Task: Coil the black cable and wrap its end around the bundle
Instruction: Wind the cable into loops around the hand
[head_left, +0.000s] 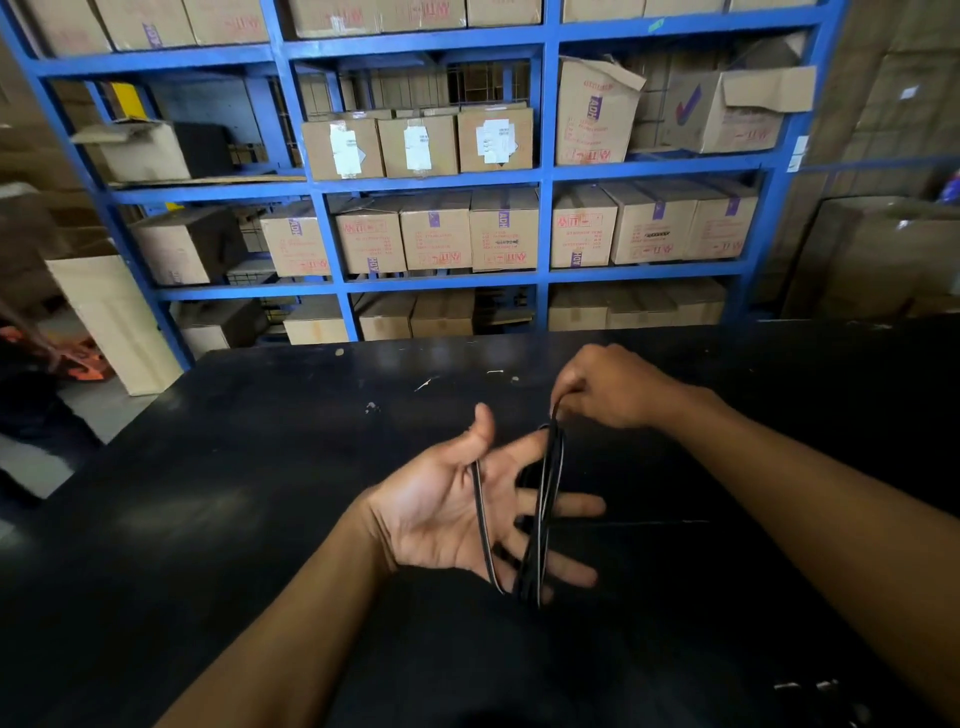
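- Blue shelving (543, 176) stacked with cardboard boxes (436, 231) stands behind my dark table (234, 467).
- I see my left hand (457, 504) spread palm-up, black cable (543, 512) looped around its fingers.
- My right hand (610, 387) pinches the loops' top.

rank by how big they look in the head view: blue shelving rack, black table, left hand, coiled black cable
1. black table and blue shelving rack: both span the frame, too close to rank
2. left hand
3. coiled black cable; nearness enlarges both
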